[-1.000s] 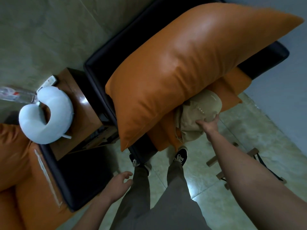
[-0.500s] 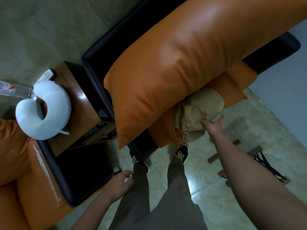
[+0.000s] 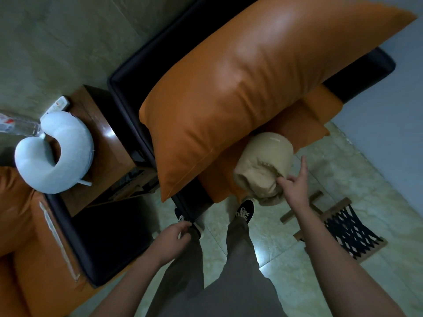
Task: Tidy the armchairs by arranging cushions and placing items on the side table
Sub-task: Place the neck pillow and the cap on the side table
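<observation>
A big orange leather cushion [image 3: 251,88] leans across the black-framed armchair [image 3: 128,92], over its orange seat pad [image 3: 306,120]. A rolled beige cloth bundle [image 3: 263,159] lies on the seat's front edge, partly under the cushion. My right hand [image 3: 295,186] is at the bundle's near end: the thumb tip touches the cloth and the index finger points straight up beside it. My left hand [image 3: 175,236] hangs loosely curled above my left shoe, holding nothing. The wooden side table [image 3: 107,145] carries a white neck pillow [image 3: 64,156], a white remote [image 3: 58,106] and a clear plastic bottle [image 3: 16,125].
A second armchair with orange cushions [image 3: 20,225] and a black arm [image 3: 109,236] stands at the left. A low wooden folding stool with black webbing [image 3: 343,227] sits on the tiled floor to my right. My feet are just in front of the armchair.
My right hand has slid from the side of the beige bundle to its near end and its fingers have spread. My left hand has lifted slightly toward the chair.
</observation>
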